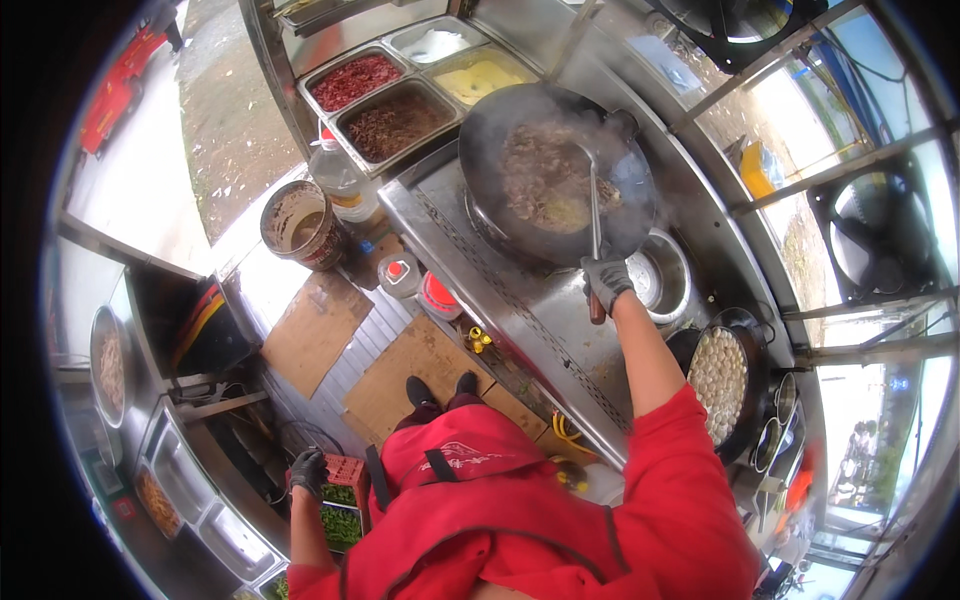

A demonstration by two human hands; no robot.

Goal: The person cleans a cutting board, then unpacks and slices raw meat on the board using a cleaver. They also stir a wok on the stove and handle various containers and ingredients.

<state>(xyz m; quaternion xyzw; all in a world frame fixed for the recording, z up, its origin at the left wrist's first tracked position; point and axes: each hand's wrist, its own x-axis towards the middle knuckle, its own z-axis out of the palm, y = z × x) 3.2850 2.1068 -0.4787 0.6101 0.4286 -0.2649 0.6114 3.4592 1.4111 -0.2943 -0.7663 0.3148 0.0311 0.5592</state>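
Observation:
My right hand (607, 283), in a grey glove, grips the handle of a long metal wok ladle (595, 199) with a brown grip end. The ladle's head rests among browned meat pieces (544, 169) and is partly lost in steam. A large dark wok (480, 135) holds the meat, with yellowish liquid at its near side. My left hand (309, 471), in a dark glove, hangs low at my side beside a red plastic crate (346, 470) with green vegetables in it. Its fingers look curled; whether they hold anything is unclear.
Behind the wok sit steel pans of red chopped food (358, 79), dark shredded food (397, 124), yellow food (480, 75) and white food (439, 43). A steel pot (664, 274) and a pan of round pale pieces (718, 384) stand right. A bucket (304, 229) and cardboard (405, 367) lie left.

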